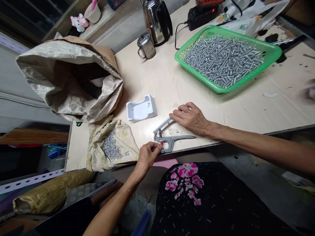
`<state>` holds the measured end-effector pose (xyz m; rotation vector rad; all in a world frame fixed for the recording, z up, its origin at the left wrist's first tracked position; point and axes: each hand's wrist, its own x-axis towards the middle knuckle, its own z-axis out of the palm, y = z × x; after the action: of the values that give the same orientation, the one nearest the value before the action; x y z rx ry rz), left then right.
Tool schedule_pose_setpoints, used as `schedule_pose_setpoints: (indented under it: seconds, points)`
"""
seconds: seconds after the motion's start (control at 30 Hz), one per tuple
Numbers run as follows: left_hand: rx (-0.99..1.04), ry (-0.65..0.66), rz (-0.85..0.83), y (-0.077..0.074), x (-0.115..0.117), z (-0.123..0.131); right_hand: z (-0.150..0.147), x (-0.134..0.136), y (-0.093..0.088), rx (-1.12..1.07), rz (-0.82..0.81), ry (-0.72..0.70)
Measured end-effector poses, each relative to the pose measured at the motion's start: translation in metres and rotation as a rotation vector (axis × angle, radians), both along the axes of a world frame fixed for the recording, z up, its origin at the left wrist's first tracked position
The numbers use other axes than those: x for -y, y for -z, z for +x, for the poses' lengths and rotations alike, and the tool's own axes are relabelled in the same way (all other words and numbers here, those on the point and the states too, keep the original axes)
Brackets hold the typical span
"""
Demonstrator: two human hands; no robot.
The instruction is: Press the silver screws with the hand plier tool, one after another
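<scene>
At the table's front edge lies a grey pair of snap-fastener pliers (169, 140), its two handles spread apart, with a spring and a red part near the jaw. My right hand (192, 118) grips the end of the raised upper handle. At the jaw, my left hand (149, 153) is closed in a pinch; whatever is between its fingertips is too small to make out. Left of that hand, a pile of small metal pins (113, 147) rests on a floral cloth (131, 147). Behind the pliers sits a white plastic tray (141, 113) holding a few small pieces.
A green basket (227, 90) full of metal pins stands at the back right. On the left is a large open sack (76, 105). A metal cup (147, 47), a kettle (157, 23) and a charger (201, 18) with its cord stand along the back.
</scene>
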<state>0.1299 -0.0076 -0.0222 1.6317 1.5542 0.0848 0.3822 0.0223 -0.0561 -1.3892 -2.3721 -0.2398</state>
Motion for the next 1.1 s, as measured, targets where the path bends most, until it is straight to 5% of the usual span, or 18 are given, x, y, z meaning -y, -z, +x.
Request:
schedule_pose_setpoints:
  seconds: [0.57, 0.87, 1.1]
  points:
    - [0.01, -0.045, 0.02, 0.002, 0.004, 0.003, 0.001, -0.009, -0.001, -0.003, -0.134, -0.016]
    - [0.0, -0.059, 0.005, 0.005, 0.002, 0.003, 0.014, 0.015, -0.014, -0.095, -0.361, -0.159]
    - [-0.059, -0.006, 0.02, -0.001, 0.004, 0.004, 0.016, 0.025, -0.012, -0.081, -0.351, -0.154]
